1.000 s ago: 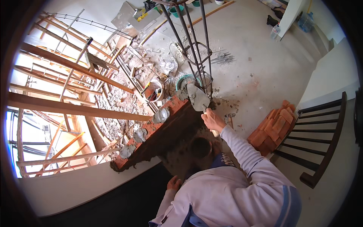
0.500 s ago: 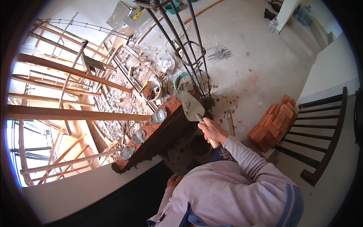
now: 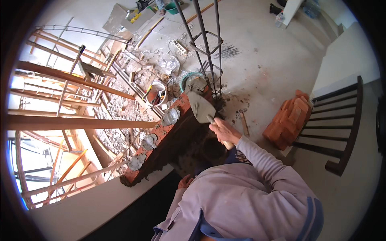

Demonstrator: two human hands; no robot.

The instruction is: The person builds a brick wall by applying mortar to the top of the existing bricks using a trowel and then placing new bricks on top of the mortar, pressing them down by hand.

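Right hand [image 3: 223, 131] is closed round the handle of the trowel [image 3: 201, 107]; the blade lies tilted, its face coated with grey mortar, over the far end of the brick course [image 3: 167, 134], just beside the rebar cage [image 3: 207, 44]. Left hand [image 3: 185, 181] is low, near the near end of the course by the white ledge [image 3: 92, 207]; only its back shows, so whether it grips anything cannot be told. Mortar dabs [image 3: 171, 116] already sit at intervals along the top of the course. Judgement: you are buttering the end by the cage — keep the blade flat to the brick face and draw it toward you, so the mortar spreads rather than drops off the edge onto the floor. Match the dabs already laid for thickness. Mind the bars: the blade tip is close to them and a knock would shed the load. The tub [image 3: 192, 82] is just behind the course — reload from there. The brick stack [image 3: 290, 117] lies to your right, well apart.
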